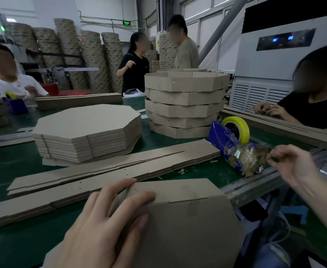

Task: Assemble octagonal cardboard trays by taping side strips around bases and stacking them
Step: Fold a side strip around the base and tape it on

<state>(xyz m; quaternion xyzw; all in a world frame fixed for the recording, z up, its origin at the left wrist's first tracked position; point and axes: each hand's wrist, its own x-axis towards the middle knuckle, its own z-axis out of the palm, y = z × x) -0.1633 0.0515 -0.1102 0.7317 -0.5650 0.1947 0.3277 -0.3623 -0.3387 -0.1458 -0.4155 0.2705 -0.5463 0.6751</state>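
My left hand [108, 223] lies with spread fingers on a cardboard tray [187, 225] at the table's near edge, holding its side strip against the base. My right hand [292, 163] pinches the tape end at the blue tape dispenser [230, 144], which carries a yellow tape roll [238, 128]. Long side strips [100, 176] lie in flat piles across the green table. Behind them sits a pile of flat octagonal bases [87, 130]. A stack of finished trays [185, 101] stands at the centre back.
A person in black sits at the right [317, 105], handling strips. Another person in white sits at the far left [13, 82] beside a second dispenser. Two people stand behind the table. Tall columns of cardboard [71, 55] line the back wall. A grey machine [274, 60] stands at the right.
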